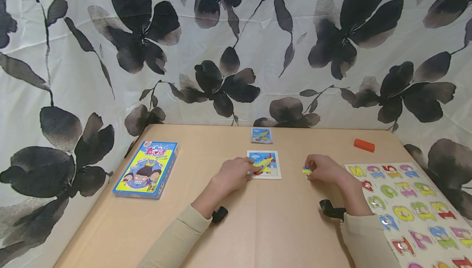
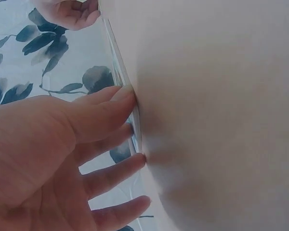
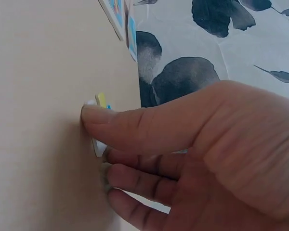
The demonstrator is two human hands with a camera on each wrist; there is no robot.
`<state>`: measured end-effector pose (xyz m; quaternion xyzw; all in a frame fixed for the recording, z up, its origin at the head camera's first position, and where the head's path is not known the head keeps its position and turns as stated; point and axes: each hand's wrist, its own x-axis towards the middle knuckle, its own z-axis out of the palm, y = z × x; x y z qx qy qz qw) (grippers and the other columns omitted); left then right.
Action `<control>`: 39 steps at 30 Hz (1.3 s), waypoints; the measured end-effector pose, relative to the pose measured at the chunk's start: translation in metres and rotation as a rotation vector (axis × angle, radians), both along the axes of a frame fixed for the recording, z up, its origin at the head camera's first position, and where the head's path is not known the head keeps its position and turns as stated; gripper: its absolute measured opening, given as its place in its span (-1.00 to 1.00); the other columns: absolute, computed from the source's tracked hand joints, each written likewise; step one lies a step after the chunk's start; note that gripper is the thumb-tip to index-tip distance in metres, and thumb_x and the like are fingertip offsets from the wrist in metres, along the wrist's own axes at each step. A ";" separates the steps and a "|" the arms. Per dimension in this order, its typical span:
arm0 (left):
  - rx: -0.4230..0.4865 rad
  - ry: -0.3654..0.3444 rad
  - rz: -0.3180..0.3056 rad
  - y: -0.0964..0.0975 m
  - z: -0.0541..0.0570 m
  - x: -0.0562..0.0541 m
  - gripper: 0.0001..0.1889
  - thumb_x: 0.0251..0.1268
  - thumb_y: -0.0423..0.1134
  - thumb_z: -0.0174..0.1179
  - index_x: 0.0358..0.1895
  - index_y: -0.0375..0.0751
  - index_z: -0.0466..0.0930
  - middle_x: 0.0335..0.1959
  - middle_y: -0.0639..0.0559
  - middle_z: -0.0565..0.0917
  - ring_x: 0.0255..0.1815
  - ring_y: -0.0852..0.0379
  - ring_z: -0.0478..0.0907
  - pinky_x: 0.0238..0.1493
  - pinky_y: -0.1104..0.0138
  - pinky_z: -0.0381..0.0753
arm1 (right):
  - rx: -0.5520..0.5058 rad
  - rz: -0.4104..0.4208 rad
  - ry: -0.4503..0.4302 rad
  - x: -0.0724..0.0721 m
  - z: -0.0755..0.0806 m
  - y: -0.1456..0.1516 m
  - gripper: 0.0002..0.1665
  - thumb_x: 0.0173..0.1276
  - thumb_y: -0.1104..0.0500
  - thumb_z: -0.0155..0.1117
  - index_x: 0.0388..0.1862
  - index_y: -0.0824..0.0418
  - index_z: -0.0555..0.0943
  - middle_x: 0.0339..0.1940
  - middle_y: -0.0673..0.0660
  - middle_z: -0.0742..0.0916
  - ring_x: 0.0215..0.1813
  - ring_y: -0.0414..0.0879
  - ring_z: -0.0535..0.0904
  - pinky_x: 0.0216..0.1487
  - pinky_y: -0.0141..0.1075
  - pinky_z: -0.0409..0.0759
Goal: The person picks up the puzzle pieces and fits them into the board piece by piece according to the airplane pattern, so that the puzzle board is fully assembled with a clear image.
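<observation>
On the table lies a white-bordered plane puzzle (image 1: pixel 271 173) with a yellow plane on blue. My left hand (image 1: pixel 237 172) rests at its left edge. In the left wrist view, the thumb (image 2: pixel 106 113) touches that edge and the other fingers are fairly straight. To the right, my right hand (image 1: pixel 324 169) pinches a small puzzle piece (image 1: pixel 306 171) just at the tabletop. The right wrist view shows the piece's yellow corner (image 3: pixel 101 100) beyond the thumb; most of it is hidden. A small picture card (image 1: pixel 262 135) with a similar plane lies behind the puzzle.
A blue and yellow box (image 1: pixel 147 169) lies at the left of the table (image 1: pixel 273 227). On the right is a white sheet (image 1: pixel 396 214) with colourful figures, partly beneath the right forearm. An orange block (image 1: pixel 364 145) sits near the back right edge. A floral cloth (image 1: pixel 280 55) hangs behind.
</observation>
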<state>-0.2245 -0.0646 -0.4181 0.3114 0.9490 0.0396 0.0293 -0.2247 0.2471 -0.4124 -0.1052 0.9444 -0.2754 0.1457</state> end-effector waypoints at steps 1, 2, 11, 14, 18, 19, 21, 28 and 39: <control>0.000 0.001 0.002 0.000 0.000 0.000 -0.58 0.32 -0.16 0.28 0.22 0.31 0.62 0.29 0.10 0.60 0.22 0.02 0.60 -0.07 0.10 0.69 | -0.001 -0.005 0.002 0.000 0.000 0.000 -0.73 0.12 0.30 0.45 -0.23 0.28 0.57 -0.37 0.12 0.57 -0.27 -0.04 0.44 -0.29 -0.29 0.41; 0.000 -0.001 0.004 0.001 0.000 0.000 -0.58 0.32 -0.16 0.28 0.22 0.31 0.62 0.29 0.10 0.59 0.23 0.03 0.59 -0.06 0.10 0.69 | -0.002 -0.010 0.004 0.000 -0.001 0.000 -0.73 0.11 0.29 0.47 -0.25 0.29 0.56 -0.37 0.11 0.57 -0.27 -0.04 0.44 -0.29 -0.29 0.41; 0.019 -0.036 0.014 -0.001 0.002 0.000 -0.57 0.34 -0.17 0.27 0.24 0.32 0.59 0.33 0.10 0.57 0.30 0.03 0.55 0.03 0.08 0.67 | -0.053 -0.024 0.000 -0.001 -0.004 -0.001 -0.78 0.13 0.30 0.45 -0.32 0.26 0.55 -0.38 0.11 0.57 -0.27 -0.04 0.45 -0.30 -0.30 0.43; 0.035 -0.058 0.024 -0.002 0.001 0.000 -0.57 0.35 -0.19 0.25 0.25 0.31 0.59 0.37 0.10 0.54 0.35 0.03 0.51 0.07 0.05 0.66 | -0.068 -0.030 0.013 -0.003 -0.005 -0.002 -0.78 0.13 0.33 0.42 -0.30 0.25 0.54 -0.36 0.12 0.57 -0.25 -0.04 0.45 -0.28 -0.30 0.43; 0.061 -0.090 0.033 -0.002 0.000 0.000 -0.57 0.35 -0.20 0.26 0.25 0.29 0.59 0.39 0.07 0.52 0.39 0.00 0.47 0.10 0.01 0.64 | -0.113 -0.029 0.032 -0.006 -0.007 -0.006 -0.79 0.16 0.36 0.37 -0.24 0.23 0.55 -0.35 0.12 0.57 -0.22 -0.02 0.45 -0.24 -0.27 0.45; 0.066 -0.097 0.034 -0.002 0.000 0.000 -0.56 0.35 -0.21 0.26 0.25 0.28 0.59 0.39 0.06 0.51 0.40 0.00 0.47 0.12 0.00 0.64 | -0.131 -0.023 0.037 -0.007 -0.007 -0.007 -0.81 0.18 0.37 0.34 -0.23 0.22 0.56 -0.34 0.12 0.58 -0.21 -0.02 0.45 -0.23 -0.26 0.45; 0.071 -0.104 0.036 -0.002 0.000 0.000 -0.56 0.35 -0.22 0.26 0.26 0.28 0.58 0.40 0.06 0.50 0.41 -0.01 0.45 0.15 0.00 0.62 | -0.158 -0.001 0.051 -0.008 -0.008 -0.011 -0.82 0.21 0.38 0.30 -0.22 0.20 0.59 -0.33 0.11 0.59 -0.19 -0.02 0.46 -0.19 -0.25 0.45; 0.070 -0.108 0.023 -0.001 0.000 -0.001 -0.56 0.37 -0.22 0.24 0.27 0.25 0.58 0.41 0.03 0.50 0.41 -0.03 0.45 0.19 0.01 0.61 | -0.222 -0.005 0.116 -0.007 -0.009 -0.034 -0.78 0.33 0.37 0.17 -0.16 0.14 0.69 -0.24 0.11 0.65 -0.12 0.00 0.47 -0.08 -0.21 0.46; 0.062 -0.098 0.028 -0.002 -0.001 -0.003 -0.57 0.36 -0.19 0.26 0.25 0.29 0.59 0.39 0.05 0.51 0.39 -0.01 0.48 0.08 0.00 0.66 | -0.246 0.008 0.169 -0.008 -0.016 -0.076 -0.78 0.32 0.39 0.23 -0.11 0.24 0.71 -0.34 0.11 0.65 -0.22 -0.05 0.48 -0.15 -0.29 0.49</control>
